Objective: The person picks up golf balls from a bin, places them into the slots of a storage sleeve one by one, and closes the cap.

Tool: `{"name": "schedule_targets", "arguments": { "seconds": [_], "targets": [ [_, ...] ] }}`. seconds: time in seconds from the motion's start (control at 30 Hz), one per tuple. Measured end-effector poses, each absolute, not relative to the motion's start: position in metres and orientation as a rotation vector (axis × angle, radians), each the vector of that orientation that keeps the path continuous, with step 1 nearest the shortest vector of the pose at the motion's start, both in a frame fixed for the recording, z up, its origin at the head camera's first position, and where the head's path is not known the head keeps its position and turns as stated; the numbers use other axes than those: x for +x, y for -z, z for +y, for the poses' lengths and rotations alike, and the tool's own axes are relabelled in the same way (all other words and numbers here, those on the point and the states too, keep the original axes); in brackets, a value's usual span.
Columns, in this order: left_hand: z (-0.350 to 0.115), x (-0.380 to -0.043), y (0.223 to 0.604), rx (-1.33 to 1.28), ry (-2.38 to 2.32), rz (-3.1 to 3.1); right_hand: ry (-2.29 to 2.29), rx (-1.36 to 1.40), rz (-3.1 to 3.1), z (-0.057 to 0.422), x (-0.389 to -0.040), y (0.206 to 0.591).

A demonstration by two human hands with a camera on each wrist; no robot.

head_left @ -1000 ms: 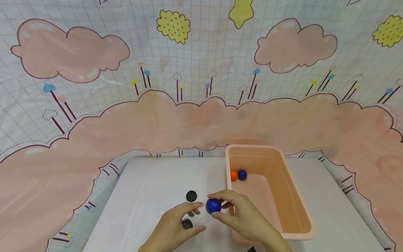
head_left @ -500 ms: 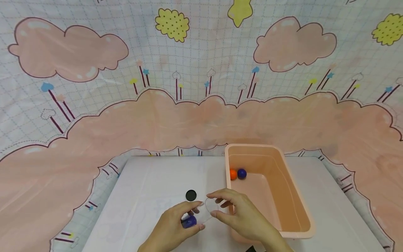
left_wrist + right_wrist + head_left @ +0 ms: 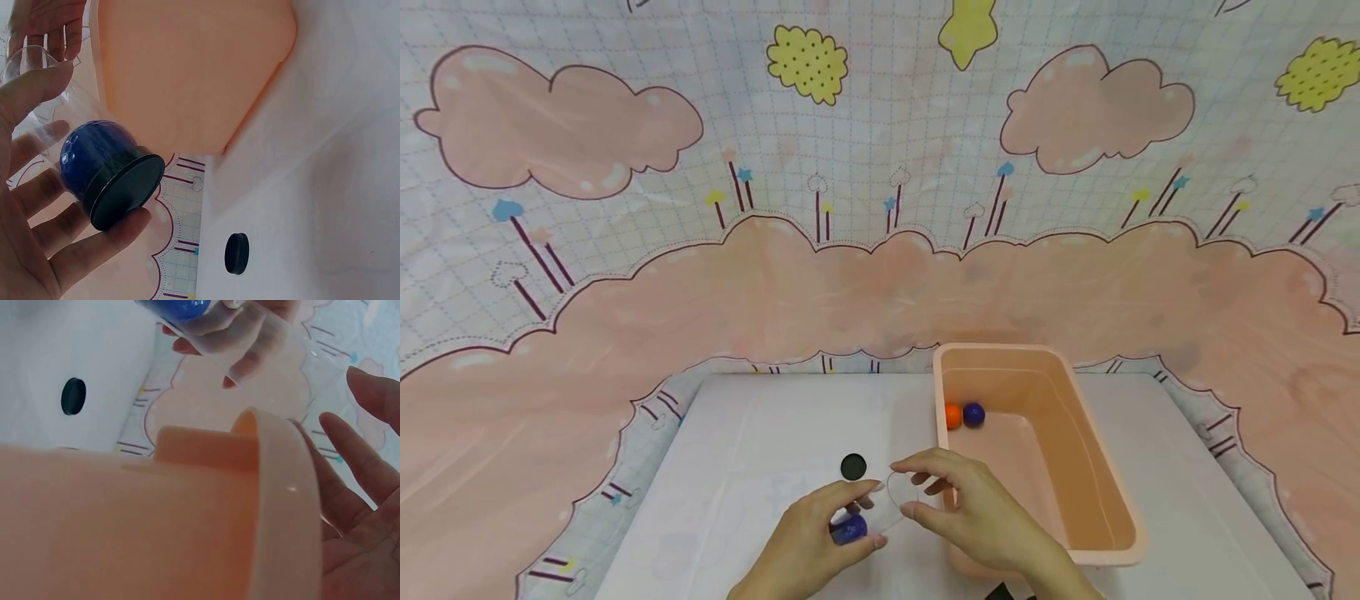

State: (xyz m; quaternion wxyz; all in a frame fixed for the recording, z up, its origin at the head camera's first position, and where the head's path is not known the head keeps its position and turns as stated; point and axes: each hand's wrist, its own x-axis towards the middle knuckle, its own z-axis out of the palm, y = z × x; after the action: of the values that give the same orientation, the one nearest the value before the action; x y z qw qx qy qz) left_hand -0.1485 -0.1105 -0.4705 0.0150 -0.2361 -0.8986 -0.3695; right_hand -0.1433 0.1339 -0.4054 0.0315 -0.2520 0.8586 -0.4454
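Observation:
My left hand (image 3: 808,529) grips a clear plastic tube (image 3: 81,103), tilted, with fingers and thumb curled round it. A black cap (image 3: 128,194) closes its lower end. Inside, against that cap, lies a shiny blue ball (image 3: 94,156). My right hand (image 3: 970,504) is at the tube's open mouth, thumb and fingers spread on either side of the rim, nothing between them but the rim. In the right wrist view its thumb tip (image 3: 359,381) is right at the mouth. A second black cap (image 3: 853,467) lies loose on the table beyond my left hand.
A peach plastic bin (image 3: 1097,467) stands on the white table (image 3: 790,417), just right of the tube and under my right forearm. An orange ball (image 3: 952,416) and another blue ball (image 3: 973,415) lie in its far left corner. A patterned cloth (image 3: 880,292) hangs behind.
The blue ball that my right fingers pinched at the tube's mouth was let go and is down at the capped end. Both hands have stayed nearly in place.

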Motion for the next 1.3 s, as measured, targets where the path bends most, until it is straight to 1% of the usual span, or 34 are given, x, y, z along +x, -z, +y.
{"name": "schedule_targets", "arguments": {
  "seconds": [0.43, 0.77, 0.87, 1.03, 1.2, 1.3],
  "targets": [
    [-0.112, -0.148, 0.469, -0.728, 1.177, -2.76, 1.304, -0.799, 2.644, 0.143, -0.143, 0.389],
    [-0.113, -0.149, 0.469, -0.709, 1.154, -2.799, 1.184, -0.919, 2.777, 0.163, -0.139, 0.363],
    [-0.114, -0.148, 0.469, -0.713, 1.14, -2.787, 1.178, -0.972, 2.785, 0.17, -0.142, 0.352],
    [-0.116, -0.148, 0.469, -0.737, 1.131, -2.73, 1.129, -0.979, 2.838, 0.181, -0.152, 0.338],
    [-0.118, -0.146, 0.468, -0.765, 1.157, -2.725, 1.067, -0.961, 2.873, 0.19, -0.168, 0.334],
    [-0.119, -0.144, 0.469, -0.767, 1.193, -2.749, 1.033, -0.899, 2.874, 0.194, -0.179, 0.335]
  ]
}}
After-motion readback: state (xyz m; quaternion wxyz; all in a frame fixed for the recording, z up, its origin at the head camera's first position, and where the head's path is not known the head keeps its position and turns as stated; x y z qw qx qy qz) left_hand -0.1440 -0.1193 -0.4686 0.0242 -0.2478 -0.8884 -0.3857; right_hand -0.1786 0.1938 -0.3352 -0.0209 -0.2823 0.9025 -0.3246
